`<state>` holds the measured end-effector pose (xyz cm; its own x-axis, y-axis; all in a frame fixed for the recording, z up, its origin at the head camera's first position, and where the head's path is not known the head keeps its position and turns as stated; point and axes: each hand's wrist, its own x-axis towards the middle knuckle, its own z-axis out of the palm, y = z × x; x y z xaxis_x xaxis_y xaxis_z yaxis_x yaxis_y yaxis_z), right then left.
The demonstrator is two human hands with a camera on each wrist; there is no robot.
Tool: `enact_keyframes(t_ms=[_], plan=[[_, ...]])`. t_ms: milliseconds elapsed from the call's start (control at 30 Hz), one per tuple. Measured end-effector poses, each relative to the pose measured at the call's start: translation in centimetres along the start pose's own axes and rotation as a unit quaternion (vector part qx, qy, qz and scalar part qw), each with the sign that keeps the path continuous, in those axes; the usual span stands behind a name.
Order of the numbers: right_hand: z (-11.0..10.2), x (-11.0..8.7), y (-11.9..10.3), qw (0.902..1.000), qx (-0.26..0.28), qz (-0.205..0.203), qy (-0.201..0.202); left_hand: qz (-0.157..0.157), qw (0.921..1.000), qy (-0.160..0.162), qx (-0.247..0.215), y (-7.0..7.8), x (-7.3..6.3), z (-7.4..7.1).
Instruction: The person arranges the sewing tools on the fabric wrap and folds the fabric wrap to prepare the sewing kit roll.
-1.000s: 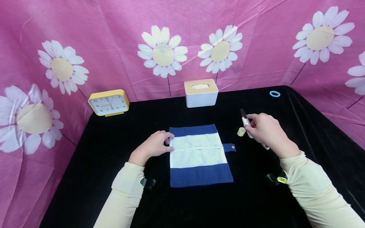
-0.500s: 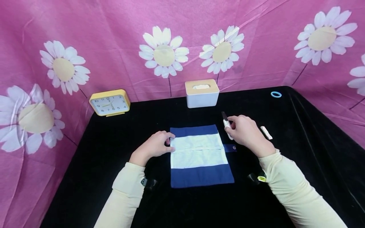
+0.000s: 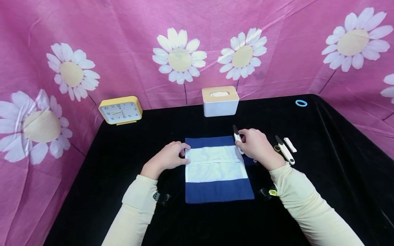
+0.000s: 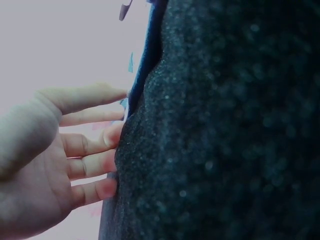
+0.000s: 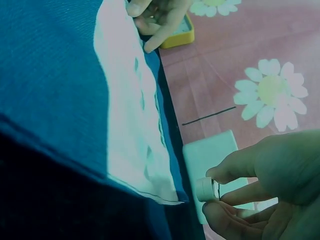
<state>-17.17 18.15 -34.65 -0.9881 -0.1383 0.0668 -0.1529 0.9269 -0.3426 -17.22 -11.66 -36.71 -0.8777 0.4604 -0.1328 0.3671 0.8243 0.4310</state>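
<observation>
"What's nearest?"

"A blue-and-white cloth point(image 3: 215, 171), flat on a black table point(image 3: 215, 225). The left hand point(image 3: 167, 156) rests relaxed fingers on its left edge."

"And the right hand point(image 3: 254, 143)?"

"Pinching a white tool point(image 3: 237, 137) with a dark end, at the cloth's right edge. A similar tool point(image 3: 287, 153) lies farther right."

"Beyond?"

"A yellow clock point(image 3: 120, 112), a tissue box point(image 3: 220, 106) and a blue ring point(image 3: 301, 103), before a pink curtain point(image 3: 129, 61)."
</observation>
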Motion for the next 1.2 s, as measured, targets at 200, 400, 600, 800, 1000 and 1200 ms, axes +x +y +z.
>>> enact_keyframes(t_ms=[200,400,600,800,1000,1200], plan=[[0.8,0.1,-0.1,0.9999,0.002,0.007,-0.008,-0.001,1.0000,0.000,-0.001,-0.1,0.1,0.2],[1.5,0.2,0.1,1.0000,0.003,0.008,-0.005,-0.004,1.0000,-0.002,-0.001,0.0,0.0,0.2],[1.8,0.2,0.1,0.9997,0.006,0.018,-0.017,-0.004,1.0000,-0.003,0.002,-0.1,0.1,0.3],[1.9,0.3,0.2,0.9993,0.018,0.021,-0.026,-0.005,1.0000,-0.004,0.000,-0.1,0.2,0.2],[1.6,0.5,0.6,0.9985,0.035,0.020,-0.037,-0.001,1.0000,-0.002,0.003,-0.1,0.2,0.1],[1.6,0.9,1.1,0.9978,0.049,0.037,-0.024,0.000,1.0000,-0.001,0.005,-0.2,0.3,0.2]])
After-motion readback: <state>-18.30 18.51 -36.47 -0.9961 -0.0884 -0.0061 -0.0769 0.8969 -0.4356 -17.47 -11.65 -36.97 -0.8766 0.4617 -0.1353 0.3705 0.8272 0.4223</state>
